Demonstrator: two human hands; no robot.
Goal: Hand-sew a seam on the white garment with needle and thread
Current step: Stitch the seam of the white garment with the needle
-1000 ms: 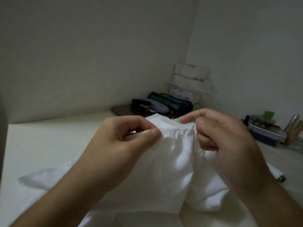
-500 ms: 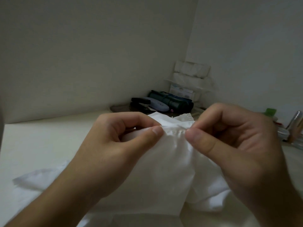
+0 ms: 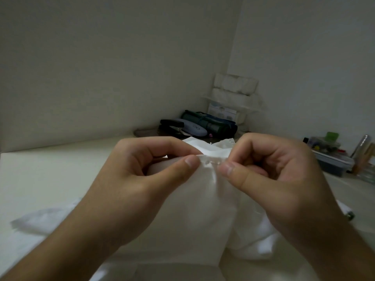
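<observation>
two bare hands hold up a white garment [image 3: 198, 209] over the near part of a pale counter [image 3: 50, 175], its loose folds spilling down onto the surface. the left hand [image 3: 142, 179] pinches the top hem between thumb and curled forefinger. the right hand [image 3: 280, 175] pinches the same hem just beside it, thumb against curled fingers — the needle and thread are too small to make out. near the counter's right edge sits a clear plastic box [image 3: 328, 157] of small items. at the far corner, against the walls, lie a dark stapler [image 3: 172, 125], a grey case [image 3: 192, 129], a dark green roll [image 3: 211, 124] and stacked white packs [image 3: 235, 92].
</observation>
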